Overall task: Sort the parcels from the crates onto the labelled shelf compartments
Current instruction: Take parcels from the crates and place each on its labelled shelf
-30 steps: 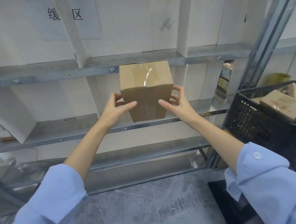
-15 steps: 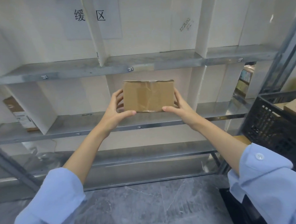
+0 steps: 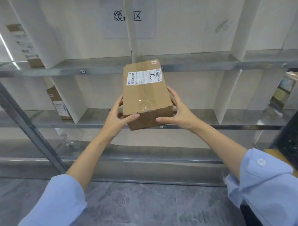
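One brown corrugated cardboard parcel (image 3: pixel 146 95), rectangular, sealed along its top with clear tape, held in the air in front of the grey metal shelving unit with white upright dividers (image 3: pixel 108 67), level with the compartment between the second and third boards. One white printed shipping label (image 3: pixel 144 77) at the far end of its top face, marked by hand with figures that read upside down; the small print is too fine to make out. One small red-and-white sticker (image 3: pixel 154 62) at the far right corner of the top. Two bare hands: left hand (image 3: pixel 116 117) clamped on the parcel's left side, thumb across the near face; right hand (image 3: pixel 178 111) clamped on the right side, thumb likewise on the near face; the fingers behind the box are mostly hidden. Two pale blue shirt sleeves, pushed up the forearms. Two further brown cardboard parcels stand upright against dividers at the shelving's left end, one on the upper board (image 3: pixel 23 45), one on the board below (image 3: pixel 58 103), both partly hidden. One white paper sign with black characters (image 3: pixel 127 17) on the back wall, its middle covered by a divider. One black perforated plastic crate (image 3: pixel 296 139), cut off at the right edge.
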The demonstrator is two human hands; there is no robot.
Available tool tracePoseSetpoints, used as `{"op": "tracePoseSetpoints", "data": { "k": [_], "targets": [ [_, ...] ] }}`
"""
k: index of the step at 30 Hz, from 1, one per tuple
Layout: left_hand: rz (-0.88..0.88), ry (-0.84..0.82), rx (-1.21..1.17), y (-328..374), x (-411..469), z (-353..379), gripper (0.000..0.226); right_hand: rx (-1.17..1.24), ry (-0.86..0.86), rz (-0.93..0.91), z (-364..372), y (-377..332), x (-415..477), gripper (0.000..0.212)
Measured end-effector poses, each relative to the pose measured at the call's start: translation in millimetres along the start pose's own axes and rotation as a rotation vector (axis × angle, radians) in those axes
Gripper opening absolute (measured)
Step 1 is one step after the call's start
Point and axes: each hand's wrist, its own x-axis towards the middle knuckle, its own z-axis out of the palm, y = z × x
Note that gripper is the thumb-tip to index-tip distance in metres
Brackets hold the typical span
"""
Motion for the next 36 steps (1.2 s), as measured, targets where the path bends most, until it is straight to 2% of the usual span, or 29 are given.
{"op": "tracePoseSetpoints", "data": {
  "k": [6, 8, 10, 13, 18, 23, 26, 36],
  "targets": [
    [-0.015, 0.098, 0.042, 3.6, -37.0, -14.5, 0.114, 0.159, -0.094, 0.084, 17.3, -9.3, 2.5, 0.082],
    [-0.019, 0.117, 0.053, 4.3, -48.4, -19.8, 0.115, 0.183, -0.115, 0.076, 23.0, -10.0, 3.5, 0.077],
    [-0.028, 0.128, 0.051, 5.2, -59.6, -24.2, 0.114, 0.184, -0.152, 0.053, 29.2, -10.3, 2.6, 0.081],
    [-0.039, 0.183, 0.062, 7.4, -76.7, -29.6, 0.109, 0.15, -0.212, 0.007, 38.8, -13.2, -2.9, 0.098],
    [-0.063, 0.276, 0.124, 4.7, -96.6, -38.6, 0.103, 0.103, -0.238, -0.044, 54.2, -15.2, -7.4, 0.118],
    [-0.05, 0.374, 0.182, 1.1, -114.4, -45.8, 0.103, 0.053, -0.268, -0.133, 70.2, -24.9, -3.4, 0.096],
    [-0.041, 0.449, 0.187, 3.4, -123.6, -54.6, 0.093, 0.078, -0.277, -0.144, 83.5, -31.1, 4.7, 0.096],
    [-0.123, 0.512, 0.207, -10.0, -147.1, -141.1, 0.109, 0.147, -0.405, -0.185, 174.0, -56.4, 52.6, 0.104]
  ]
}}
